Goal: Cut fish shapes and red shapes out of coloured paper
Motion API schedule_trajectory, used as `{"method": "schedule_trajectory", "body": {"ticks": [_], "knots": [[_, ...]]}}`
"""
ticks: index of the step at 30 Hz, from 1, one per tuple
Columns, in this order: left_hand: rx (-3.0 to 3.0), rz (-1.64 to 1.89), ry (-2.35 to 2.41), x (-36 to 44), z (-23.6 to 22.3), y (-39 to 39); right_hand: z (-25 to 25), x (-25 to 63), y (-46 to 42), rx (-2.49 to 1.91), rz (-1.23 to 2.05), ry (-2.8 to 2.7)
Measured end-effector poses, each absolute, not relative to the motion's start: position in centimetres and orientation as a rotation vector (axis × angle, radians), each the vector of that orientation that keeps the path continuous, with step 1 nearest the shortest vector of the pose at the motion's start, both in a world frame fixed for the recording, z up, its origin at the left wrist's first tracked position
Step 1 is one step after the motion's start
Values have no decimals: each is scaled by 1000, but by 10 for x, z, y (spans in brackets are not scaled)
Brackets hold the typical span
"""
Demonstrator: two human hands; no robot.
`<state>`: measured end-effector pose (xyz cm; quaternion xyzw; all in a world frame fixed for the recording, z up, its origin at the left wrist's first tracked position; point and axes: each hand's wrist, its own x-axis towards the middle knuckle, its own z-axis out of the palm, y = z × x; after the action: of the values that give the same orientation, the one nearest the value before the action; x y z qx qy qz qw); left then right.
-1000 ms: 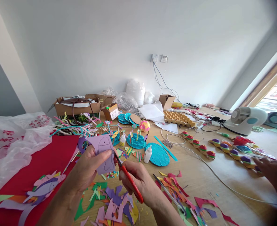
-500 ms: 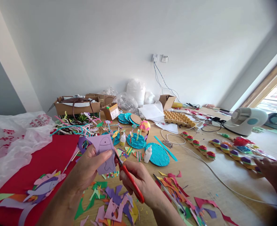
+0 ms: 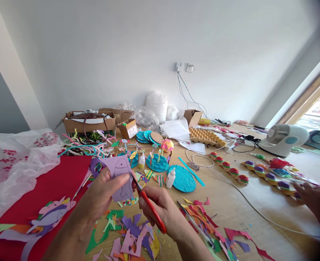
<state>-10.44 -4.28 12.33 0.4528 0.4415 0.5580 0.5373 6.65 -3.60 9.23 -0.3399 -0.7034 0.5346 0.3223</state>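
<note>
Apparently I'm cutting: left hand (image 3: pixel 106 186) pinching the fish-outlined lilac paper (image 3: pixel 121 167) midair, right hand (image 3: pixel 163 207) gripping red-handled scissors (image 3: pixel 152 211) (blades (image 3: pixel 137 183) at the paper's edge); the next snip is likely calling for careful outline-following.

Both bare forearms angle inward over the worktop here, the left forearm (image 3: pixel 73 224) and right forearm (image 3: pixel 191 241) converging. The left hand (image 3: pixel 109 186) pinches, thumb stretched out straight; just beside it, the right hand (image 3: pixel 158 204) grips, its fingers curled.
</note>
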Motion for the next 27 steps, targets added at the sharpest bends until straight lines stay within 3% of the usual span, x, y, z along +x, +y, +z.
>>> {"method": "schedule_trajectory", "body": {"ticks": [27], "knots": [[1096, 1264, 1063, -108, 123, -44, 91, 67, -36, -904, 1369, -1888]]}}
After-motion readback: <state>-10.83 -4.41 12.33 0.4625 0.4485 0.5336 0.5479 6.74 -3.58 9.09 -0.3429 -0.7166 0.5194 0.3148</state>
